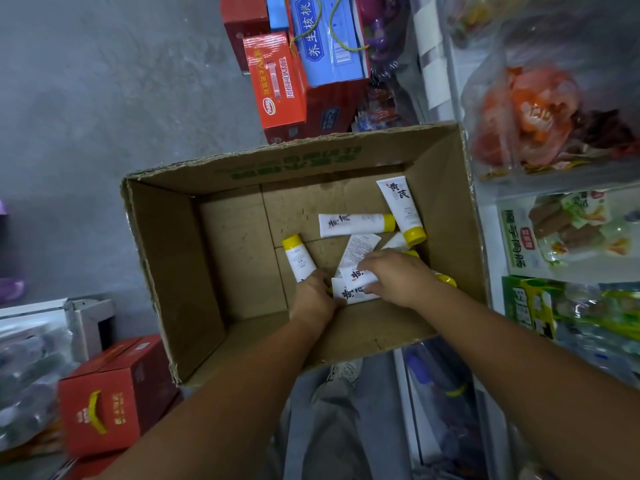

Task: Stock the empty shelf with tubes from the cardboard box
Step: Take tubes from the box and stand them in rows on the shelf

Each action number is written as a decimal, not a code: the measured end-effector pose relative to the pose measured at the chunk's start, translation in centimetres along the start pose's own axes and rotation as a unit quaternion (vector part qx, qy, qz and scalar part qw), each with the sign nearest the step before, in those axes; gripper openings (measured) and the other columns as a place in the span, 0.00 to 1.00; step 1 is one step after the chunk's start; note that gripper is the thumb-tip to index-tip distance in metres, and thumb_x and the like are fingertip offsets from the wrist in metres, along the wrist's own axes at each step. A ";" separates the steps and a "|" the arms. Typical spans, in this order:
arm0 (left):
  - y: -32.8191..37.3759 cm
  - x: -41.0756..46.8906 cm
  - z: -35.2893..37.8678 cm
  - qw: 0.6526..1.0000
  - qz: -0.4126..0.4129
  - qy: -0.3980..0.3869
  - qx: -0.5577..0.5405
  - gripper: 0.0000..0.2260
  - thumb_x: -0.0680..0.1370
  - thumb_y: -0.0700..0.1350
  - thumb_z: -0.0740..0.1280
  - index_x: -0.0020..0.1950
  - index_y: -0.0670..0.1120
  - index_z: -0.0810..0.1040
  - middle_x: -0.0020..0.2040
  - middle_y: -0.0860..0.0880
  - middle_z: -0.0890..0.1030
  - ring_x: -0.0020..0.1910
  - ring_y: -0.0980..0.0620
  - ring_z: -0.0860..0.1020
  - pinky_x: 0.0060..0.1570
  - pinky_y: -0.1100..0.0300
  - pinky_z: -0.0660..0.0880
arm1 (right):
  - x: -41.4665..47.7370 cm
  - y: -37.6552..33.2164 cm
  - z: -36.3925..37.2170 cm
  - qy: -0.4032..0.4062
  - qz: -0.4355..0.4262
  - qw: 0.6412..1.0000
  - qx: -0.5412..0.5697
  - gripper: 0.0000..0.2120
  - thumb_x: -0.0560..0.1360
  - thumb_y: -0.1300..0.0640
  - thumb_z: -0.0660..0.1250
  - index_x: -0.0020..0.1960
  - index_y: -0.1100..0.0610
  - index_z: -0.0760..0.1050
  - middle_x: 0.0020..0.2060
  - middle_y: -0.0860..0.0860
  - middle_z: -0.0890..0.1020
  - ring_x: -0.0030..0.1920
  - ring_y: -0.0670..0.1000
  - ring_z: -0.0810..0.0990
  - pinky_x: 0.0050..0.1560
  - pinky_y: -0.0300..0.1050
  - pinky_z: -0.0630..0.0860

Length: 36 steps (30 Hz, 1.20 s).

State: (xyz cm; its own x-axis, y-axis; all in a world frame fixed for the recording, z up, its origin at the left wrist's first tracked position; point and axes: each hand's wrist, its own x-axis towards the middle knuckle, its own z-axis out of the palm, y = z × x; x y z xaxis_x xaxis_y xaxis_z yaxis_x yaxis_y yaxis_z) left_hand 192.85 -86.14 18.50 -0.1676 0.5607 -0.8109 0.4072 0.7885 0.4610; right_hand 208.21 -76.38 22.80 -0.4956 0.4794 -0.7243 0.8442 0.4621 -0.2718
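An open cardboard box (173, 258) sits on the floor below me. Several white tubes with yellow caps lie loose on its bottom: one (401, 209) leans near the right wall, one (353, 224) lies crosswise in the middle. Both my hands reach into the box. My left hand (313, 296) closes on the lower end of a tube (297, 258) whose yellow cap points away. My right hand (398, 277) lies over a small pile, its fingers gripping a tube (356, 276) with black lettering. Another tube (349, 294) lies between the hands. The shelf for the tubes is not identifiable.
Red gift boxes (277, 84) and a blue one (325, 39) are stacked beyond the box. More red boxes (110, 393) stand at the lower left. Shelves with bagged snacks (554, 230) run along the right side. Grey concrete floor (86, 116) lies to the left.
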 end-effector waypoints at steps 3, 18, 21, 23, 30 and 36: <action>-0.1 0.3 -0.1 1.000 -0.019 -0.002 -0.018 0.17 0.68 0.42 0.80 0.50 0.47 0.75 0.47 0.48 0.80 0.45 0.52 0.76 0.40 0.62 0.70 | 0.8 0.0 -0.1 -0.012 0.007 1.000 0.010 0.20 0.76 0.49 0.69 0.67 0.49 0.73 0.64 0.50 0.77 0.63 0.54 0.75 0.60 0.51 0.75; -0.5 0.4 -0.2 0.996 -0.014 -0.020 -0.088 0.11 0.69 0.44 0.79 0.47 0.48 0.80 0.42 0.53 0.80 0.40 0.57 0.77 0.37 0.68 0.70 | 1.9 0.3 -1.1 -0.039 0.011 0.999 0.025 0.33 0.69 0.51 0.77 0.71 0.42 0.69 0.63 0.52 0.71 0.62 0.55 0.73 0.60 0.54 0.74; -0.3 0.4 -0.4 0.990 -0.017 -0.022 -0.136 0.11 0.70 0.41 0.79 0.45 0.48 0.79 0.42 0.52 0.81 0.43 0.54 0.79 0.39 0.67 0.73 | 1.6 0.8 -1.2 -0.026 0.012 0.999 0.033 0.33 0.70 0.51 0.75 0.72 0.42 0.67 0.65 0.51 0.74 0.61 0.55 0.74 0.59 0.51 0.74; -0.3 0.3 -0.4 0.984 -0.022 -0.022 -0.176 0.11 0.70 0.38 0.78 0.45 0.48 0.78 0.45 0.50 0.82 0.46 0.51 0.81 0.44 0.62 0.77 | 1.3 1.0 -1.2 -0.016 0.014 0.999 0.041 0.33 0.71 0.51 0.74 0.73 0.43 0.66 0.66 0.50 0.74 0.62 0.54 0.74 0.59 0.48 0.73; 0.0 -0.3 -0.7 0.957 0.001 -0.012 -0.289 0.10 0.73 0.37 0.75 0.51 0.46 0.80 0.49 0.45 0.85 0.50 0.47 0.84 0.48 0.55 0.82 | 0.3 1.9 -0.9 0.043 0.030 0.973 0.224 0.33 0.69 0.57 0.77 0.72 0.47 0.70 0.68 0.50 0.73 0.64 0.51 0.74 0.64 0.53 0.75; 1.3 -2.3 -4.5 0.956 0.052 0.025 -0.288 0.09 0.75 0.36 0.73 0.54 0.43 0.83 0.49 0.47 0.84 0.42 0.52 0.82 0.38 0.63 0.78 | -1.7 0.9 -3.4 0.152 0.048 0.893 0.422 0.28 0.67 0.60 0.79 0.63 0.45 0.76 0.52 0.49 0.83 0.52 0.47 0.83 0.56 0.54 0.80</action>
State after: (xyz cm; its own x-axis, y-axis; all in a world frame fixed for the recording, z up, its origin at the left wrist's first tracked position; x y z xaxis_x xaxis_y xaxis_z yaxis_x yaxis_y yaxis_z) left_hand 189.76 -85.26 22.64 -0.2024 0.6440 -0.7378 -0.1363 0.7275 0.6724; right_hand 209.16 -74.21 25.92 -0.3373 0.7255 -0.6000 0.6761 -0.2568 -0.6906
